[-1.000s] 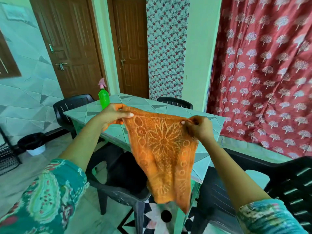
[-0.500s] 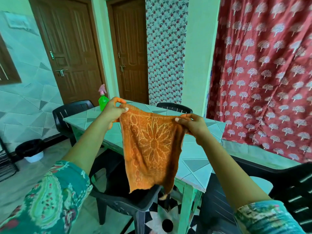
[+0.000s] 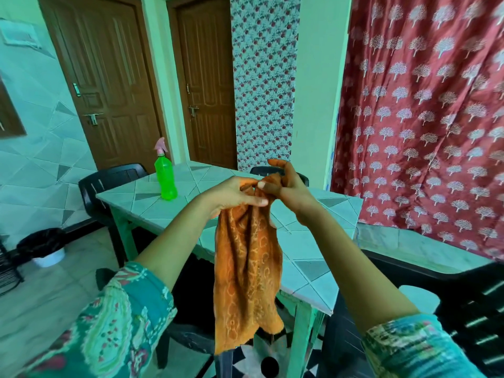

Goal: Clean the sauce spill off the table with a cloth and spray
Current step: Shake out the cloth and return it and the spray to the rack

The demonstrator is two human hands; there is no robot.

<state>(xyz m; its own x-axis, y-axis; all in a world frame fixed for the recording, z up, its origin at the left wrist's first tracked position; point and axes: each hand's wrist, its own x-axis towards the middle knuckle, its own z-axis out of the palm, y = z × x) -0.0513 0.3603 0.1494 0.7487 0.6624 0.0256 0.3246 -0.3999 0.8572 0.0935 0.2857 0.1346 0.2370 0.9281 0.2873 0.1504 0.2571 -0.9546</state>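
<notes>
— Where do we stand with the job?

— We judge we are at the very start: getting the cloth [image 3: 245, 274] ready. It hangs in the middle of the frame, gathered at the top and trailing down in front of the near edge of the table [image 3: 313, 271]. It touches nothing but our hands.

— And the hands themselves?

— They meet at the centre of the frame, touching each other. Our left hand [image 3: 234, 196] has its fingers curled round the bunched top of the cloth. Our right hand [image 3: 290, 188] pinches the same top edge between thumb and a finger, while its other fingers [image 3: 276, 162] lift loosely upward.

— Do we see the sauce spill?

— No. We cannot pick it out on the tiles from here; the cloth and our arms hide part of the tabletop.

— So what does the next move call for?

— We think one hand must take the whole cloth so the other is free. The spray bottle [image 3: 165, 181] stands upright on the far left part of the table, left of centre in the frame, well apart from both hands. We would need to reach across for it, then find the spill before we wipe.
</notes>
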